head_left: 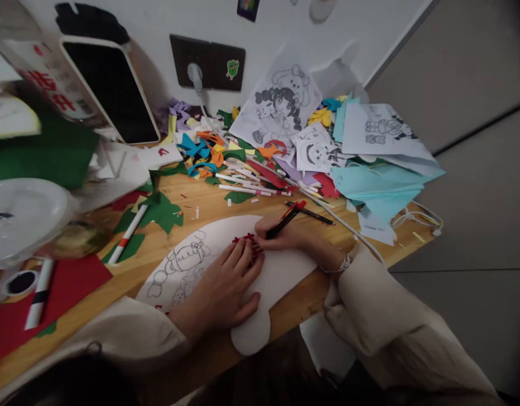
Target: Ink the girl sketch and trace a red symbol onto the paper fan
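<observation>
A white fan-shaped sheet (285, 282) with a rounded handle lies at the table's front edge, with line drawings on its left side. My left hand (226, 282) rests flat on it, fingers stretched out, the fingertips touching a small red cut-out (252, 241). In my right hand (280, 234) is a black pen (283, 223) with a red end pointing up and back. The pen's lower end is hidden behind my fingers, close to the red cut-out, so I cannot tell whether it touches. Behind that hand lies another dark pen (316, 214).
Coloured paper scraps (209, 149), several white markers (245, 190) and printed drawings (280, 107) crowd the back. A phone (111, 87) leans at the back left. A clear plastic lid (27, 220) and red paper (74, 290) are at left. A white cable (336, 217) runs behind my right arm.
</observation>
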Available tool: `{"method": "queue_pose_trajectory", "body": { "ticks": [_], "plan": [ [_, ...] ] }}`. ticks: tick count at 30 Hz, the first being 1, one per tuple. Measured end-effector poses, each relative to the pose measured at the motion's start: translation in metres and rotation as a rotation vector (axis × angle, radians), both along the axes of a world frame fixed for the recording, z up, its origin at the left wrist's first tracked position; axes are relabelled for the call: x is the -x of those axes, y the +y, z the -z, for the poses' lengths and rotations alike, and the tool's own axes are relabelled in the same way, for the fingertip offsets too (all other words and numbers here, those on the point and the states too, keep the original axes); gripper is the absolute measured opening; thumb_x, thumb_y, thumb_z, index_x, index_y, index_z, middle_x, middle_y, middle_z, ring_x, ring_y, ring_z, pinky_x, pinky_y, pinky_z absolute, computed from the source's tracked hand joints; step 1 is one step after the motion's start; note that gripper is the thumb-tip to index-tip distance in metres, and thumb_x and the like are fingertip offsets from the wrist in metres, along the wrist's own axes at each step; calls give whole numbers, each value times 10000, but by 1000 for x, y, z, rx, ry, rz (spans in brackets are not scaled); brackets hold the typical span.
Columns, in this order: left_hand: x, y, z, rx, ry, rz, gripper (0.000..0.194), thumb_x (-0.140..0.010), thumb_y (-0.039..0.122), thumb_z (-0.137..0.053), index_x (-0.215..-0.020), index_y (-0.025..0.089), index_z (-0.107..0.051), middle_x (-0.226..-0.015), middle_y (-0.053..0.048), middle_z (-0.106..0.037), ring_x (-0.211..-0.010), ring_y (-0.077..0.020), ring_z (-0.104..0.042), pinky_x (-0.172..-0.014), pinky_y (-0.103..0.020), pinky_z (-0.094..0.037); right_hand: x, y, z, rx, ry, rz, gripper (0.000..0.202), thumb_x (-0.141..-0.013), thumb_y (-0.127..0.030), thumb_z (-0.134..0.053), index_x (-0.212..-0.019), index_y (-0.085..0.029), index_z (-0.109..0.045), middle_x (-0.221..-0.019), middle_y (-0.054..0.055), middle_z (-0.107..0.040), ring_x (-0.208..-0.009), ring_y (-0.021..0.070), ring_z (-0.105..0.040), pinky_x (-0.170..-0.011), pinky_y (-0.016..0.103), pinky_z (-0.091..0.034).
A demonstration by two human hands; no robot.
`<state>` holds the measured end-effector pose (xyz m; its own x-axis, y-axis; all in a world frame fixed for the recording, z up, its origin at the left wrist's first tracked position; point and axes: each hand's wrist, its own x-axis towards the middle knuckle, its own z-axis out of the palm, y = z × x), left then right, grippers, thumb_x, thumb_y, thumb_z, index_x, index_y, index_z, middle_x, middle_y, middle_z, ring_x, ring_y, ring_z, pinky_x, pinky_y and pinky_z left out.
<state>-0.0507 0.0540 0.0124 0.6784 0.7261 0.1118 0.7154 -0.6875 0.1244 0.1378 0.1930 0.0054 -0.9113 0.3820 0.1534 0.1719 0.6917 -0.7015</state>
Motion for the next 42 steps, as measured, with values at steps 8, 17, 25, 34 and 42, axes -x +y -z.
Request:
{"method": "queue_pose_trajectory", "body": {
  "ticks": [8,17,25,34,42],
  "plan": [
    [0,0,-1,10,12,-2,655,-902,464,-431,-1413,54,-401,-1423,-287,-413,-1361,-411,-364,-1125,-492,-278,0,-2,0,59,-11,-4,292,-889,-293,-523,-634,-166,-459,-604,-31,-493,-600,87,-434,-595,233,-344],
    [0,1,0,-12,-5,1,659,-895,468,-454,-1399,46,-418,-1403,-285,-436,-1345,-408,-389,-1122,-491,-290,3,-6,-3,47,-3,-17,285,-902,-284,-532,-648,-158,-503,-625,-21,-550,-604,85,-464,-580,233,-349],
    [1,1,-1,4,-10,-4,656,-898,468,-441,-1403,51,-415,-1403,-288,-432,-1349,-413,-381,-1122,-485,-299,4,-6,-2,36,4,-41,327,-910,-320,-497,-622,-170,-456,-597,-34,-495,-580,83,-405,-584,235,-341],
    [1,1,0,7,-16,-5,668,-893,460,-448,-1417,48,-391,-1429,-279,-413,-1360,-398,-369,-1128,-489,-289,1,-4,-3,38,-1,-52,269,-881,-255,-494,-631,-181,-428,-599,-41,-469,-596,88,-414,-598,236,-349],
    [1,2,-1,3,-25,-5,681,-898,452,-434,-1427,26,-389,-1433,-277,-415,-1360,-402,-370,-1130,-486,-291,0,-3,-1,-24,42,-34,268,-844,-207,-516,-599,-180,-411,-568,-49,-446,-564,83,-397,-570,231,-326]
  ]
}}
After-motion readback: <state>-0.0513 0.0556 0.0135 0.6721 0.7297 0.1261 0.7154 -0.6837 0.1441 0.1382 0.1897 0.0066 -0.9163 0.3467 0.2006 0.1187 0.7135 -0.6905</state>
